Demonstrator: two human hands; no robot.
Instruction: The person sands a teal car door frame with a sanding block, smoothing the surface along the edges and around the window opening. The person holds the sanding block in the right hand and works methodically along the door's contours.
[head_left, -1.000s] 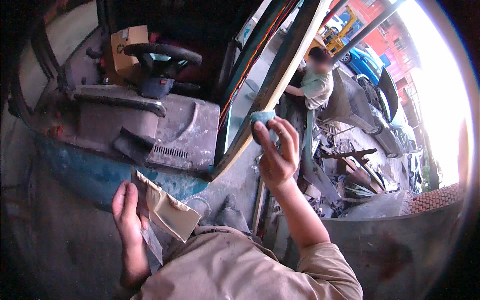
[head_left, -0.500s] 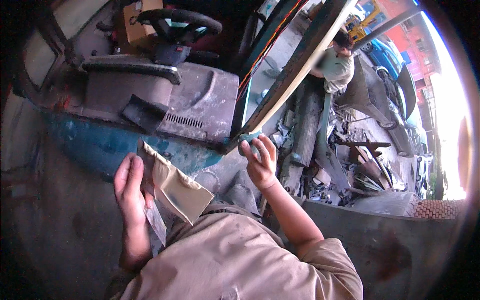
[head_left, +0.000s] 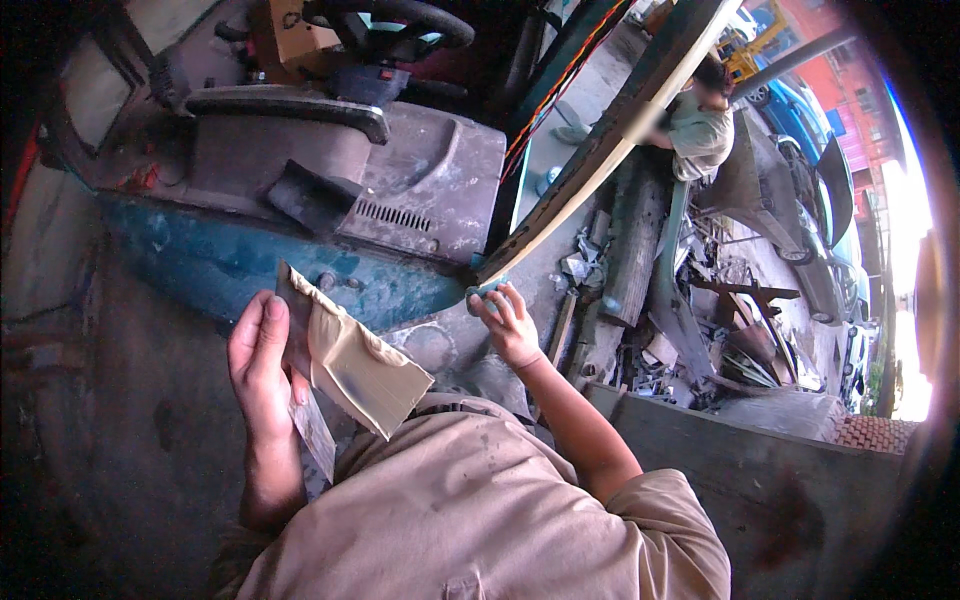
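My left hand (head_left: 262, 350) grips a flat metal plate (head_left: 296, 305) loaded with a thick layer of beige filler paste (head_left: 362, 362), tilted in front of my chest. A grey strip of the plate sticks out below the fingers. My right hand (head_left: 512, 328) pinches a small teal piece (head_left: 487, 290), mostly covered by the fingers, against the lower end of a slanting vehicle pillar (head_left: 590, 180). Cream filler runs along the pillar's edge. Beside that lower end is the worn blue front panel (head_left: 250, 285) of the vehicle.
Beyond the panel lie a dusty dashboard (head_left: 420, 180), a steering wheel (head_left: 400, 25) and a cardboard box (head_left: 290, 40). Coloured wires (head_left: 570, 90) hang by the pillar. At right, another person (head_left: 700, 130) stands near scrap metal (head_left: 740, 330) and parked cars (head_left: 770, 115).
My right hand has moved down the pillar to its lower end with the teal piece. My left hand holds the plate much as before. The view has shifted slightly.
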